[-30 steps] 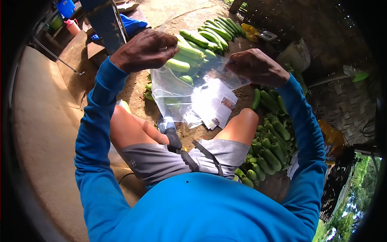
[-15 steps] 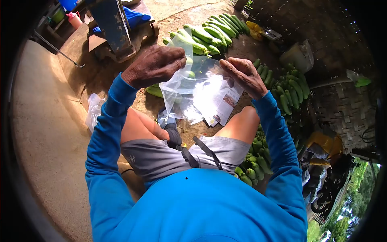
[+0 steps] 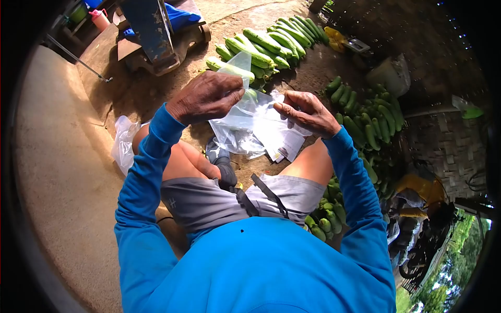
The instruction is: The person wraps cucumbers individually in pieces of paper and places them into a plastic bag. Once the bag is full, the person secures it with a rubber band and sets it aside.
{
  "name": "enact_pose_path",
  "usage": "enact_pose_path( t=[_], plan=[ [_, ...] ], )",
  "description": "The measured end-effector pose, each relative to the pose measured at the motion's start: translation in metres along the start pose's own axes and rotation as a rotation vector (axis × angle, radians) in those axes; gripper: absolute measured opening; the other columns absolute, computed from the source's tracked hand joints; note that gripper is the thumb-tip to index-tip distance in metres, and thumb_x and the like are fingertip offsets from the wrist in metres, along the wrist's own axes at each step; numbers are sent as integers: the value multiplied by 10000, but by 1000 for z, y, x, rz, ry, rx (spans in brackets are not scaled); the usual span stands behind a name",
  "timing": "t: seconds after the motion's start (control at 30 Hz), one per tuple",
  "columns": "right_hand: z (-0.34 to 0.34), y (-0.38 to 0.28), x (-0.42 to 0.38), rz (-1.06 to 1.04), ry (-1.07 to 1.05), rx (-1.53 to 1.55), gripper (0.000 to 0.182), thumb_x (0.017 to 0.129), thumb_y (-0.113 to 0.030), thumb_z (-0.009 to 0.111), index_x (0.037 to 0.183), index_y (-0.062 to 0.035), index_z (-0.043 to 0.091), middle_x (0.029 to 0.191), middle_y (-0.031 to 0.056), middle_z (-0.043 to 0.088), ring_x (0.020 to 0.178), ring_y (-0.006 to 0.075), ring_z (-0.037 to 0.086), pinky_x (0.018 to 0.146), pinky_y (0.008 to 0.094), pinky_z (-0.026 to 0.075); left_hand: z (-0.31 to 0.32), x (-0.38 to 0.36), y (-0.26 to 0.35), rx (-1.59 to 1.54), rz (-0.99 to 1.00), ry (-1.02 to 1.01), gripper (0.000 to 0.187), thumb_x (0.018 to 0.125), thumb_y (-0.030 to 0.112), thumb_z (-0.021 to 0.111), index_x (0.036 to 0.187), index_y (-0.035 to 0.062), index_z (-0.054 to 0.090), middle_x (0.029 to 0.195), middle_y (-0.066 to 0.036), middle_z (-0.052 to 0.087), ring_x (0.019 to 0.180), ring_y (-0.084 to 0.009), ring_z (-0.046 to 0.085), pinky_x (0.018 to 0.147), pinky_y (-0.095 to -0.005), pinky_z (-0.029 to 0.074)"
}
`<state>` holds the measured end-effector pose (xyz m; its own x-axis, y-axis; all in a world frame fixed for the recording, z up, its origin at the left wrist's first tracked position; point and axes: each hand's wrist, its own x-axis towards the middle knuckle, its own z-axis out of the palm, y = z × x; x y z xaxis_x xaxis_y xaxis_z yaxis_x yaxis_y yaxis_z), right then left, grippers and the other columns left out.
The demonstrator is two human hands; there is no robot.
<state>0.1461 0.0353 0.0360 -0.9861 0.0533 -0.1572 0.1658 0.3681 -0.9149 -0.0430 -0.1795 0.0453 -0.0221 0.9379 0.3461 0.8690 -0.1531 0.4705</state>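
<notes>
A clear plastic bag (image 3: 237,130) hangs between my hands in front of my knees, its lower part crumpled. My left hand (image 3: 210,96) pinches its upper left corner, with a flap of plastic sticking up above the fingers. On the other side my right hand (image 3: 308,111) grips the bag's edge between thumb and forefinger. Below the plastic lie sheets of newspaper (image 3: 284,143), bright with sunlight and partly covered by the bag. Just beyond my left hand begins a row of long green gourds (image 3: 255,55) on the ground.
More green gourds (image 3: 383,117) are heaped at the right, and others (image 3: 329,216) lie beside my right thigh. A worn machine stand (image 3: 151,39) is at the upper left. Another plastic bag (image 3: 125,143) lies by my left knee. A woven wall (image 3: 443,146) rises at the right.
My hands have come lower and a little closer together. The bag, stretched taut between them before, now sags and crumples. My view has shifted slightly.
</notes>
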Motion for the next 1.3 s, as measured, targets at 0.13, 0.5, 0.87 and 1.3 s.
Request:
enact_pose_path(
  t=[0.13, 0.5, 0.87, 1.3],
  plan=[
    [8, 5, 0, -69, 57, 45, 250, 974, -255, 631, 931, -10, 657, 701, -4, 578, 581, 55, 546, 512, 232, 448, 9, -6, 5, -70, -73, 6, 165, 924, 104, 560, 823, -18, 514, 753, -192, 513, 738, -392, 546, 658, -453, 424],
    [103, 15, 44, 40, 660, 965, 383, 1008, -376, 563, 791, -70, 641, 697, -44, 610, 576, 33, 513, 512, 225, 404, 90, 27, 6, 55, -255, 534, 116, 772, 105, 606, 737, 36, 520, 634, -195, 515, 627, -407, 563, 580, -474, 468],
    [94, 92, 48, -374, 745, 461, 203, 976, -276, 575, 1032, -93, 644, 876, -3, 650, 770, 95, 622, 657, 264, 517, 129, 20, 36, 219, -32, 6, 293, 809, 301, 600, 991, 74, 636, 1000, -138, 656, 963, -268, 635, 837, -386, 501],
    [76, 22, 11, 139, 571, 753, 389, 998, -430, 557, 734, -179, 420, 593, -86, 330, 485, 54, 306, 441, 246, 246, 74, 15, -7, -43, -204, 297, 200, 858, 225, 528, 828, 34, 576, 749, -198, 587, 735, -405, 599, 661, -485, 479]
  ],
)
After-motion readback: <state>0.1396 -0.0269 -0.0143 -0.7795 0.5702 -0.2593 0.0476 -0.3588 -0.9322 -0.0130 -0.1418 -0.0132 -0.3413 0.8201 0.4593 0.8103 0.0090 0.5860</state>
